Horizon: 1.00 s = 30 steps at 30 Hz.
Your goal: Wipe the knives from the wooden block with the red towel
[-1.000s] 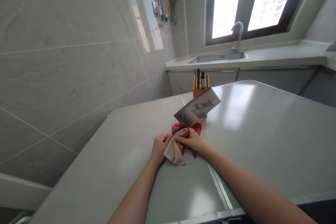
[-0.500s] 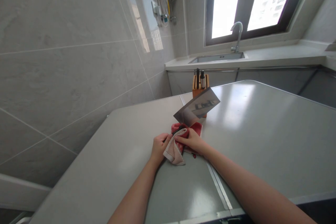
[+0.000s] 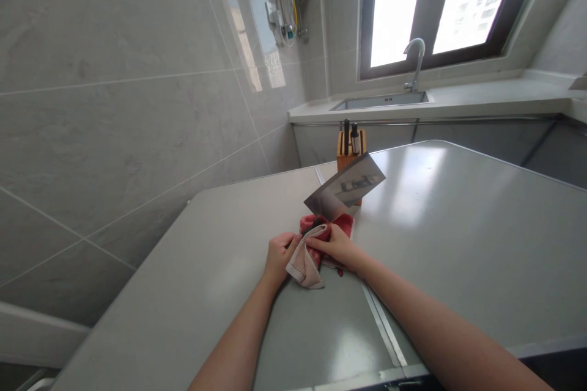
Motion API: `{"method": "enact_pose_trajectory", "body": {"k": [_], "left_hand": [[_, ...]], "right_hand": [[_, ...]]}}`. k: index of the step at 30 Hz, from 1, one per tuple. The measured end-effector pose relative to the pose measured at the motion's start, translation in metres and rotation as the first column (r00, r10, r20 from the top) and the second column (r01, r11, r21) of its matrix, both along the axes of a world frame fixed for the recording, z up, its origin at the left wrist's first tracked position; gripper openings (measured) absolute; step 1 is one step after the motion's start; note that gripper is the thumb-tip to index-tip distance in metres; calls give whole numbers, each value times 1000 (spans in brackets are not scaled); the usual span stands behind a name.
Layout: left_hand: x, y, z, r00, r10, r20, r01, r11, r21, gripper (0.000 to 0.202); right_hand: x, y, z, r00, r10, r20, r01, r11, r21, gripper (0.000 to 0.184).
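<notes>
A cleaver (image 3: pixel 346 188) with a wide shiny blade is tilted up, its blade pointing away from me to the right. My left hand (image 3: pixel 279 255) is closed around its dark handle, of which only a little shows. My right hand (image 3: pixel 340 247) pinches a red and pale pink towel (image 3: pixel 306 267) against the cleaver where blade and handle meet. One corner of the towel hangs toward me; more red cloth bunches behind my right fingers. A small dark red bit (image 3: pixel 340 272) shows beside the towel's edge.
Just behind the blade stands a wooden knife block (image 3: pixel 351 142) with black-handled tools in it. The grey table (image 3: pixel 220 275) has a metal seam (image 3: pixel 383 324) running toward me. Farther back are a counter with a sink (image 3: pixel 380 101), a faucet (image 3: pixel 416 61) and a window.
</notes>
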State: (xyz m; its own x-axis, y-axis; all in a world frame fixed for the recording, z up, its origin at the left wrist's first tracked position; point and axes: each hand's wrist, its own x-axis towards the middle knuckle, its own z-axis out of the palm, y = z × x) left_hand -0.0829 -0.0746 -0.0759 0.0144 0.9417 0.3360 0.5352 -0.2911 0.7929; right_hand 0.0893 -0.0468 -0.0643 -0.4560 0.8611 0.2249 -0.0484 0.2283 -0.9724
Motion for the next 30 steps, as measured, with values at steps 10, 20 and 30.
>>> {"method": "enact_pose_trajectory", "body": {"k": [10, 20, 30], "left_hand": [[0, 1, -1, 1000, 2, 8, -2, 1000, -11, 45], [0, 0, 0, 1000, -3, 20, 3, 1000, -16, 46], [0, 0, 1, 1000, 0, 25, 1, 1000, -23, 47]], "right_hand": [[0, -1, 1, 1000, 3, -20, -3, 1000, -10, 32], [1, -1, 2, 1000, -10, 17, 10, 1000, 9, 33], [1, -1, 3, 1000, -7, 25, 7, 1000, 4, 32]]}}
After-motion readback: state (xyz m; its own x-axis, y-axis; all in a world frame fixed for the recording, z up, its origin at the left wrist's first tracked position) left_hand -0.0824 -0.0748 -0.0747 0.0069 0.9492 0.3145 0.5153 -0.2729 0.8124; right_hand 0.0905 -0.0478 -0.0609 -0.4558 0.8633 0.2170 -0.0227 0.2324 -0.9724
